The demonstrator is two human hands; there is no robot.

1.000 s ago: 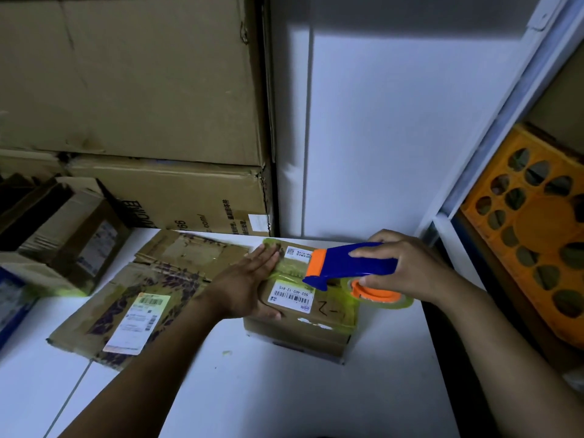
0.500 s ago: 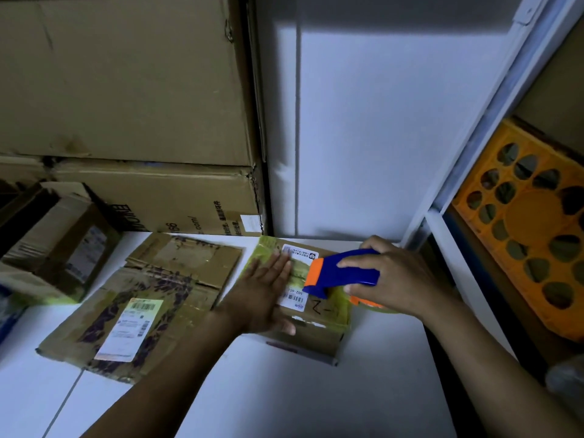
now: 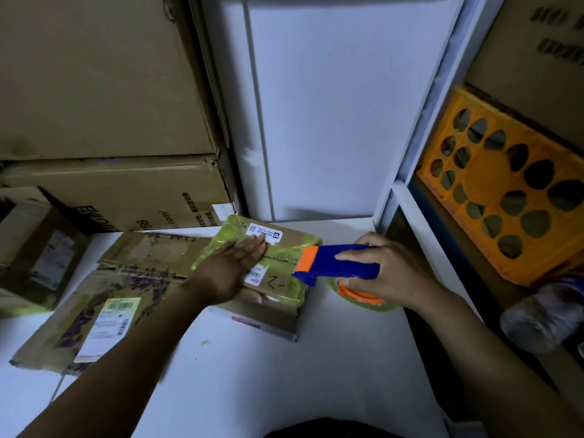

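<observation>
Head view: what was hidden or hard to make out?
— The left hand (image 3: 232,270) lay flat with straight fingers, pressing on top of the small brown cardboard parcel (image 3: 284,295) and covering part of one barcode label. A blurred clear plastic bottle (image 3: 543,317) sat at the right edge, and the dim light swallowed the fine print.
— Where were the parcel and the tool?
— On the white table (image 3: 284,384), near the back wall. The right hand (image 3: 392,273) was curled round the handle of the blue and orange plastic tape dispenser (image 3: 335,263), whose front end met the parcel's right edge.
— Counts?
— One parcel bearing two white labels (image 3: 264,233), one dispenser, two flattened cardboard boxes (image 3: 91,314) just left of the parcel, two large brown cardboard cartons (image 3: 120,191) stacked behind, and one orange plastic crate (image 3: 512,197).
— Any writing?
— "-2" was handwritten on the parcel, and "com/" and "66" showed on the lower carton. The rest was unreadable.
</observation>
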